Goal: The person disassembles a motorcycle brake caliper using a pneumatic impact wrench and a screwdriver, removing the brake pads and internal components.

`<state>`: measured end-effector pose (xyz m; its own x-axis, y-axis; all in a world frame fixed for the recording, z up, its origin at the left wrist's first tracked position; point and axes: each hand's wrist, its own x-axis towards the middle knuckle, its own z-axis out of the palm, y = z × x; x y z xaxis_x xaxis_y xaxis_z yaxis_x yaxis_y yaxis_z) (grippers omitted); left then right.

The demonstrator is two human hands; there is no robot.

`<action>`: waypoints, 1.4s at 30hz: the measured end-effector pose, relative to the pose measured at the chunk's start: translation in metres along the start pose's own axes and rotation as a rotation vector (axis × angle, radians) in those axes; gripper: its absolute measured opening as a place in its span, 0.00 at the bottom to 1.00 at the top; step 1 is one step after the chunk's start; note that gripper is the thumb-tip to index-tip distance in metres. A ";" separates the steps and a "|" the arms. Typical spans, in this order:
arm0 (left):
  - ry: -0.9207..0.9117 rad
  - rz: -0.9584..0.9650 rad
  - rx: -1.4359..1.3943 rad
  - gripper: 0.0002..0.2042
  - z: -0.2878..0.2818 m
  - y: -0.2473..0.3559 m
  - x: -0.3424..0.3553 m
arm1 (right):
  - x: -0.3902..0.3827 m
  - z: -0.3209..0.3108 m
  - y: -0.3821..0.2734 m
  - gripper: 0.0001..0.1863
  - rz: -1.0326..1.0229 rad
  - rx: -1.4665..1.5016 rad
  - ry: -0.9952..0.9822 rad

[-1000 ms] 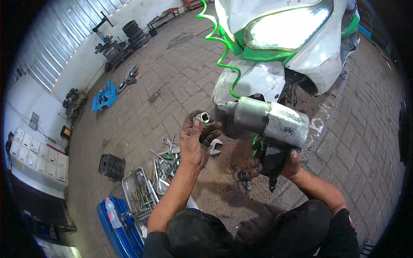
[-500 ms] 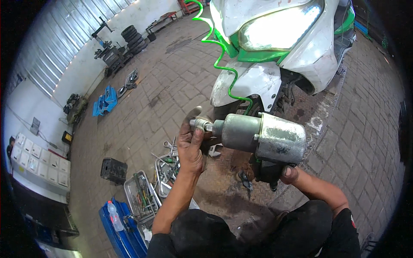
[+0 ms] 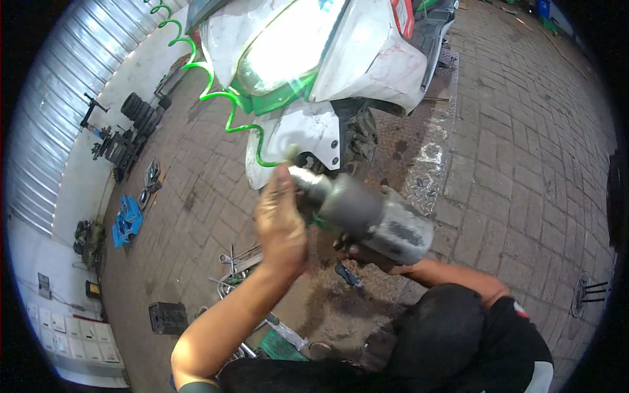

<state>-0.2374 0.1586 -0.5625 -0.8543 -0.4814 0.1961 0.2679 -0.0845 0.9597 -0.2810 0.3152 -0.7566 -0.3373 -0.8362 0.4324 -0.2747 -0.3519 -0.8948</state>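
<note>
Impact wrench (image 3: 367,213) up in mid-air, right before the white-and-green vehicle (image 3: 367,65), biggest thing on my feed, headlight (image 3: 288,49) blazing! Coiled green hose (image 3: 262,145) drops down the vehicle's front. Over to the wrench: my right grip (image 3: 379,261) holds it from below, largely hidden by its body. My left grip (image 3: 280,223) clasps the shiny socket (image 3: 305,178) at the nose, everything there blurred.
</note>
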 end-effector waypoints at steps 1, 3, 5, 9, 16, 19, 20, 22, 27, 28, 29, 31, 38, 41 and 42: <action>-0.006 -0.003 -0.028 0.21 0.018 -0.023 0.007 | -0.022 -0.005 0.011 0.23 -0.039 0.043 0.036; -0.127 -0.289 -0.059 0.22 0.051 -0.034 0.009 | -0.041 -0.002 0.017 0.22 0.198 0.070 0.275; -0.120 -0.310 -0.054 0.23 0.080 -0.081 0.016 | -0.034 -0.010 -0.027 0.16 0.374 0.206 0.650; -0.041 -0.500 -0.317 0.25 0.101 -0.146 0.040 | -0.012 -0.032 -0.042 0.16 0.366 0.489 1.106; 0.076 -0.567 -0.652 0.24 0.117 -0.189 0.103 | 0.011 -0.107 -0.014 0.20 0.386 0.315 1.070; 0.001 -0.519 -0.663 0.24 0.097 -0.190 0.112 | 0.023 -0.110 0.004 0.19 0.419 0.292 0.961; -0.087 -0.449 -0.703 0.24 0.089 -0.200 0.116 | 0.023 -0.112 0.010 0.18 0.453 0.247 0.926; -0.072 -0.451 -0.701 0.25 0.085 -0.210 0.115 | 0.023 -0.110 0.011 0.18 0.473 0.277 0.930; -0.088 -0.412 -0.709 0.25 0.076 -0.218 0.102 | 0.021 -0.093 0.019 0.16 0.465 0.208 0.985; -0.131 -0.436 -0.741 0.26 0.074 -0.219 0.104 | 0.022 -0.090 0.022 0.16 0.474 0.279 1.004; -0.175 -0.459 -0.774 0.26 0.071 -0.220 0.104 | 0.022 -0.088 0.025 0.16 0.482 0.351 1.023; -0.204 -0.491 -0.786 0.26 0.069 -0.217 0.101 | 0.021 -0.087 0.025 0.15 0.509 0.327 1.020; -0.162 -0.553 -0.833 0.26 0.065 -0.228 0.106 | 0.028 -0.087 0.008 0.18 0.600 0.302 0.975; -0.206 -0.510 -0.866 0.27 0.067 -0.230 0.105 | 0.033 -0.085 0.012 0.13 0.539 0.314 1.008; -0.185 -0.506 -0.860 0.28 0.069 -0.229 0.104 | 0.031 -0.084 0.015 0.14 0.531 0.295 1.006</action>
<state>-0.4180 0.1880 -0.7483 -0.9923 -0.0786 -0.0953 0.0230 -0.8755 0.4827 -0.3711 0.3191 -0.7475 -0.9424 -0.2452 -0.2277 0.2890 -0.2536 -0.9231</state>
